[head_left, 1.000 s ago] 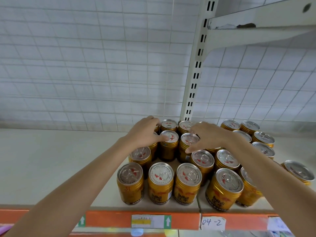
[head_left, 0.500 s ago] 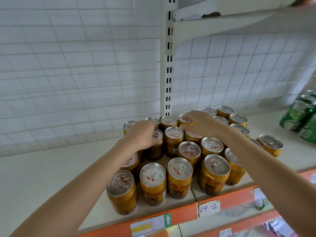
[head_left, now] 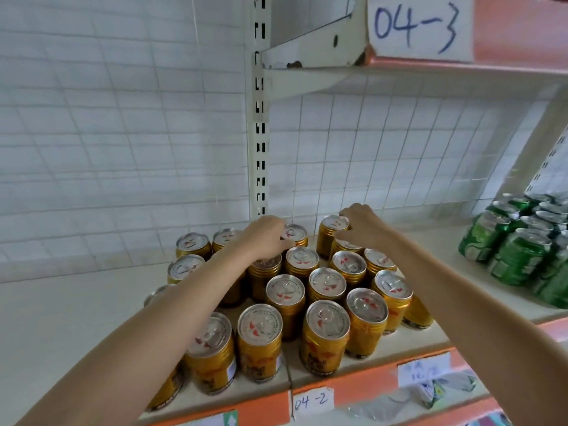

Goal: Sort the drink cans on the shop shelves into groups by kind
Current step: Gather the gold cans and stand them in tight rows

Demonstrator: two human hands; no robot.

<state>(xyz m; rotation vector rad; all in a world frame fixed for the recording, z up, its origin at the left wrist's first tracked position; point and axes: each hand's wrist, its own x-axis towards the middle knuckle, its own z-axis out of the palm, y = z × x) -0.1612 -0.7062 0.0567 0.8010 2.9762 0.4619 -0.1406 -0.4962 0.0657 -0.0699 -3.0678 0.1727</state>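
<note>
I see the fingers of the left hand curled down over the top of a back-row gold can, and the right hand pinches the rim of another gold can at the rear. Both forearms reach over the packed cluster of gold cans on the white shelf. Green cans stand well apart at right, with bare shelf between.

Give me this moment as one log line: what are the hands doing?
left hand: rests on back-row gold cans | right hand: grips rear gold can | green cans: grouped apart, right | shelf label: 04-2
</note>
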